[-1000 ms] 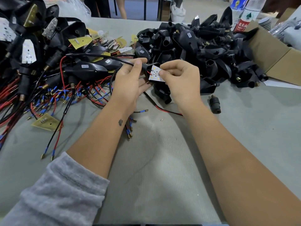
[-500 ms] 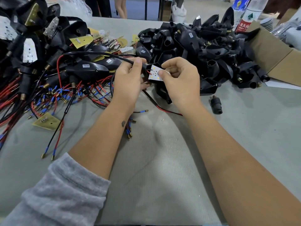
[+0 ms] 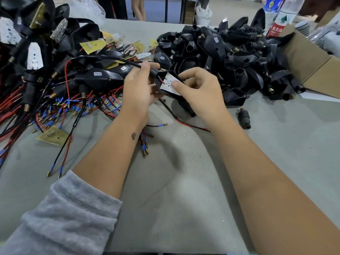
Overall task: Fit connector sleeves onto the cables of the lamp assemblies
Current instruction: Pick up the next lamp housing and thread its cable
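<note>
Gripped in the left hand point(image 3: 137, 89): a black connector sleeve point(image 3: 154, 72), pinched between thumb and fingers where a black cable point(image 3: 110, 58) ran into it. Pinched in the right hand point(image 3: 199, 89): a lamp assembly point(image 3: 170, 83), thumb pressed on its white LED board, the other fingers curled behind the black housing. Held above the grey table point(image 3: 184, 190), between the two hands, sleeve and lamp just touching, a thin red wire showing at the join. Trailed down from under the hands to the table: a red-and-black lead point(image 3: 185, 124). Heaped to the right: empty black housings point(image 3: 230, 57), against a cardboard box point(image 3: 312, 67). Lay alone near the right wrist: a single black sleeve point(image 3: 244, 119). Tangled on the left: finished lamps with red and black wires point(image 3: 55, 107).
</note>
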A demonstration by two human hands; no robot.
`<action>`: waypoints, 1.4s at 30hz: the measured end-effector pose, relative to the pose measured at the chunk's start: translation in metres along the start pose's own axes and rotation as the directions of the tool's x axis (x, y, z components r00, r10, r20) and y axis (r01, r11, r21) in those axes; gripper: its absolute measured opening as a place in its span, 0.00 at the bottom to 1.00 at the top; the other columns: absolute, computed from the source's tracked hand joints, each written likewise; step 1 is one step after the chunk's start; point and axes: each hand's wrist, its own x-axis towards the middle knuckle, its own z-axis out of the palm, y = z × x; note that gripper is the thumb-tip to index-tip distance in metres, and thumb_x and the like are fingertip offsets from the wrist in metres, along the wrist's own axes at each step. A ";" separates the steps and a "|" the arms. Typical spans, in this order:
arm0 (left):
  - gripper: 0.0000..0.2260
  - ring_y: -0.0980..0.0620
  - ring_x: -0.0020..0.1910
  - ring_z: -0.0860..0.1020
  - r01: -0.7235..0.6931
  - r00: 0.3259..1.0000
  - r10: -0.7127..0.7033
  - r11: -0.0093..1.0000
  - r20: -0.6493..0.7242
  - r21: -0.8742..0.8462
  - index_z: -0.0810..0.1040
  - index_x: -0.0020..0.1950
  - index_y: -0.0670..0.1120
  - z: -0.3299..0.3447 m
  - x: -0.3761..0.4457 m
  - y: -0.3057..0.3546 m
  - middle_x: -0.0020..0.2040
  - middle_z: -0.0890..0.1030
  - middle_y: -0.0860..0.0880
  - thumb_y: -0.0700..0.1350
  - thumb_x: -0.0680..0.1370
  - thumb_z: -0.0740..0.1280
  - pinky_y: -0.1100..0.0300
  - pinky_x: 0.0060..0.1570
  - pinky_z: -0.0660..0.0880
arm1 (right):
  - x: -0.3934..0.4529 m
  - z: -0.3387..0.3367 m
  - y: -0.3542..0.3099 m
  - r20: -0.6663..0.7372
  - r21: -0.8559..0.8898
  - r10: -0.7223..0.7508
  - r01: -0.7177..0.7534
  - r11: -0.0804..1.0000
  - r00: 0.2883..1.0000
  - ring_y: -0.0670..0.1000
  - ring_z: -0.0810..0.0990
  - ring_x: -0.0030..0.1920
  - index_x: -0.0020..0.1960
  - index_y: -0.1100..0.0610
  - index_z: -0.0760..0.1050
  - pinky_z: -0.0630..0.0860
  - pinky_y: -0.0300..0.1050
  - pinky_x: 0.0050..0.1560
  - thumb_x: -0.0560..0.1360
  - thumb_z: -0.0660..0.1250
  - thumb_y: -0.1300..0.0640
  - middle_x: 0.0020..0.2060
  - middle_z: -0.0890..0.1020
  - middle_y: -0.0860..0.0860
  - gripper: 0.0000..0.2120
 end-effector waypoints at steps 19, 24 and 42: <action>0.11 0.63 0.42 0.75 -0.420 0.753 -0.183 0.606 0.632 0.676 0.80 0.45 0.40 0.011 -0.021 0.013 0.42 0.77 0.50 0.33 0.81 0.60 0.73 0.46 0.67 | 0.002 0.000 -0.005 0.185 0.157 0.084 -0.114 0.981 0.979 0.47 0.77 0.36 0.45 0.62 0.82 0.74 0.40 0.38 0.79 0.65 0.59 0.36 0.80 0.54 0.09; 0.11 0.57 0.27 0.75 0.039 0.852 -0.345 0.792 0.394 0.609 0.76 0.38 0.42 0.008 -0.016 0.005 0.32 0.77 0.46 0.39 0.79 0.60 0.65 0.29 0.75 | 0.004 0.005 -0.004 0.101 -0.068 -0.016 0.023 0.997 0.995 0.48 0.77 0.40 0.41 0.59 0.81 0.76 0.49 0.48 0.75 0.67 0.63 0.34 0.80 0.49 0.06; 0.15 0.55 0.29 0.76 0.186 0.976 -0.213 0.909 0.033 0.372 0.76 0.44 0.42 -0.015 0.019 0.009 0.34 0.78 0.47 0.31 0.80 0.52 0.63 0.30 0.73 | -0.007 0.000 -0.014 0.465 0.294 -0.034 -0.118 0.948 0.884 0.44 0.68 0.25 0.45 0.62 0.77 0.65 0.34 0.30 0.82 0.60 0.63 0.25 0.73 0.50 0.10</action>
